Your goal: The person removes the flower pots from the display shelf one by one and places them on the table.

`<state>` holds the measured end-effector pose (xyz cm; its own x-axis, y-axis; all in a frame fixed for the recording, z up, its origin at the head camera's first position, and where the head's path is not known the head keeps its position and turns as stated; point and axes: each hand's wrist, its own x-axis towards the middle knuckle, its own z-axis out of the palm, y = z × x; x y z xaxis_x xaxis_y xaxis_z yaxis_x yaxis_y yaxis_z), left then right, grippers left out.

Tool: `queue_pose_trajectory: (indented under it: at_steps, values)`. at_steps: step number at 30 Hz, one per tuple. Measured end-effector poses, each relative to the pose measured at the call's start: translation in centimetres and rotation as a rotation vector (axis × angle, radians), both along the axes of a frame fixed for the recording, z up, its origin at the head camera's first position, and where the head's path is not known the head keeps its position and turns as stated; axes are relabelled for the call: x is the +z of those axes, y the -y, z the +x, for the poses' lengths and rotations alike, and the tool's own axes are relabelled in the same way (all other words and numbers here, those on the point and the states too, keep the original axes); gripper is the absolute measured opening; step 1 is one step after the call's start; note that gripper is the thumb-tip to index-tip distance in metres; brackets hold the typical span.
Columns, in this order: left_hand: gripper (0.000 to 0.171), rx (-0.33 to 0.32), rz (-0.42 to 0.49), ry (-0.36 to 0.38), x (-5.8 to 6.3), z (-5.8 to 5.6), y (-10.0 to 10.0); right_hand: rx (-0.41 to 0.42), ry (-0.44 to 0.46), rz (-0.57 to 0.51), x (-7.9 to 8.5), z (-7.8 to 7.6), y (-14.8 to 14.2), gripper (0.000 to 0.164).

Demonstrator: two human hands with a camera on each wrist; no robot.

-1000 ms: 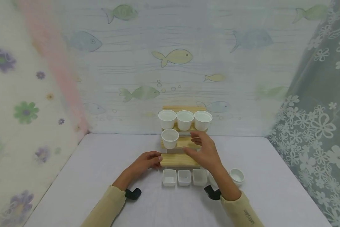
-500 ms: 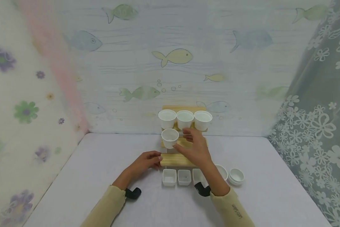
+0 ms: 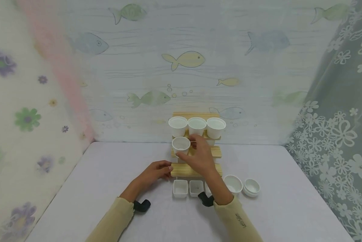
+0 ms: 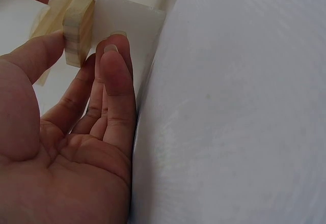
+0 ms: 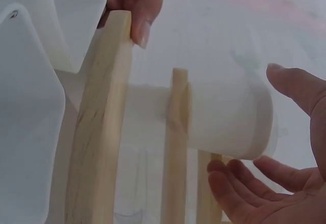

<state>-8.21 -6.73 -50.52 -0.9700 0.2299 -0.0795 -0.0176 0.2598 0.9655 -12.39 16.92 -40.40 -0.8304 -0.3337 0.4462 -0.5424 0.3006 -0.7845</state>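
A white cup (image 3: 181,144) stood at the left of a wooden rack's (image 3: 184,170) second board, faint marks on its floor. The right hand (image 3: 200,155) curved loosely around it, thumb and fingers spread; the left hand (image 3: 157,170) pinched the front board's end. Three more cups (image 3: 197,125) lined the board behind. In front sat square dishes (image 3: 180,189), one with a dark speck inside; right of these, a round bowl (image 3: 233,184) and two smaller bowls (image 3: 252,187), apparently nested.

the right hand (image 3: 201,158) hides part of the front cup (image 3: 180,144).
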Motion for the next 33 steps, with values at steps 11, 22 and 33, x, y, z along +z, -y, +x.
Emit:
queue_pose_trajectory:
  at_steps: [11,22,33]
  values:
    - [0.047,-0.003,0.002,-0.006,-0.3,-0.2,0.1,-0.032,-0.037,0.042,-0.6,-0.2,1.2,0.073]
    - [0.048,0.005,0.014,-0.003,-0.3,-0.2,0.1,-0.059,-0.079,0.075,-0.7,0.1,1.5,0.073]
    - [0.049,0.01,0.018,0.003,-0.2,-0.1,0.1,-0.043,-0.025,0.025,-0.3,0.8,0.5,0.072]
